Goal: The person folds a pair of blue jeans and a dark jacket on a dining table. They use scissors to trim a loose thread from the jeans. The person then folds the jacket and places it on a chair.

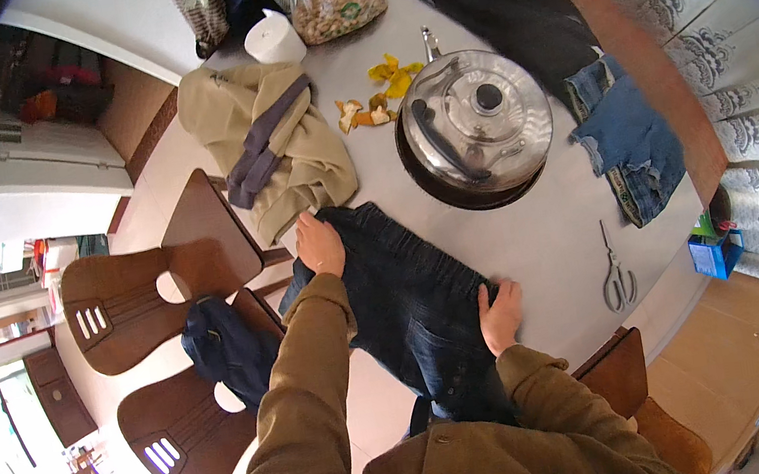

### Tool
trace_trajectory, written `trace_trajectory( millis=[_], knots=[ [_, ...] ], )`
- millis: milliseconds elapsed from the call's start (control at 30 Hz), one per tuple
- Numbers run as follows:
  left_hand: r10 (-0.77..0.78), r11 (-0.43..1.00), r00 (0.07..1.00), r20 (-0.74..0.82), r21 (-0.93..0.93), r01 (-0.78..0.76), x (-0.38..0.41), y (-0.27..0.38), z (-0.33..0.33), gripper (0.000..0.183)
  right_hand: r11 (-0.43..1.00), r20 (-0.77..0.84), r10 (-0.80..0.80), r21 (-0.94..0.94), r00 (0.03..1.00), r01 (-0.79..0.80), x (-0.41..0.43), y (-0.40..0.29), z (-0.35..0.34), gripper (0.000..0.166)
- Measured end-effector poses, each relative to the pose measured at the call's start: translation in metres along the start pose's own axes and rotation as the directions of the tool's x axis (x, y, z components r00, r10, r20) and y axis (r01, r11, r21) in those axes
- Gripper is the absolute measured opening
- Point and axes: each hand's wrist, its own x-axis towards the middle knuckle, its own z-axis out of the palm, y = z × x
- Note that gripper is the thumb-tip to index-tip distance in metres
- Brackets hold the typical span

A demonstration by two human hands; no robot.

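Observation:
Dark blue denim trousers [395, 293] with an elastic waistband lie over the near edge of the table, their lower part hanging towards me. My left hand [320, 245] rests on the upper left corner, by one end of the waistband; whether its fingers grip the cloth cannot be told. At the other end of the waistband is my right hand [500, 316], its thumb and fingers around the edge of the denim. A beige sweatshirt [309, 152] with dark grey bands lies crumpled just beyond my left hand.
A lidded steel pan [487, 120] stands mid-table, near fruit peels [393, 75], a bag of peanuts [340, 10] and a paper roll [273, 37]. Scissors [617, 280], folded blue jeans [634, 136] and black clothing [492, 3] lie right. Wooden chairs [119, 302] stand left.

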Motion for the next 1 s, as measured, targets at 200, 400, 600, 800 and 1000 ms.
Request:
trace_trajectory(
  millis=[200, 400, 600, 800, 1000],
  knots=[
    [0.433, 0.864, 0.884, -0.176, -0.199, -0.463, -0.027, 0.030, -0.068, 0.052, 0.838, 0.027, -0.536, -0.100, 0.844, 0.536, -0.001, -0.015, -0.020, 0.053],
    [0.483, 0.876, 0.830, 0.278, -0.168, -0.453, -0.151, 0.013, -0.055, 0.061, 0.742, 0.385, -0.510, -0.256, 0.769, 0.620, 0.002, -0.011, -0.002, 0.046],
    [0.550, 0.833, 0.787, 0.280, -0.255, -0.492, -0.148, 0.004, -0.017, 0.069, 0.698, 0.379, -0.498, -0.358, 0.780, 0.620, 0.012, -0.017, 0.004, 0.046],
    [0.359, 0.911, 0.931, 0.068, -0.241, -0.334, -0.149, -0.015, -0.071, 0.067, 0.594, 0.415, -0.674, -0.189, 0.611, 0.782, -0.035, -0.043, -0.014, 0.049],
    [0.215, 0.959, 0.968, 0.132, -0.216, -0.184, -0.153, -0.057, -0.029, 0.068, 0.514, 0.563, -0.547, -0.359, 0.620, 0.779, -0.056, -0.017, 0.004, 0.055]
  ],
)
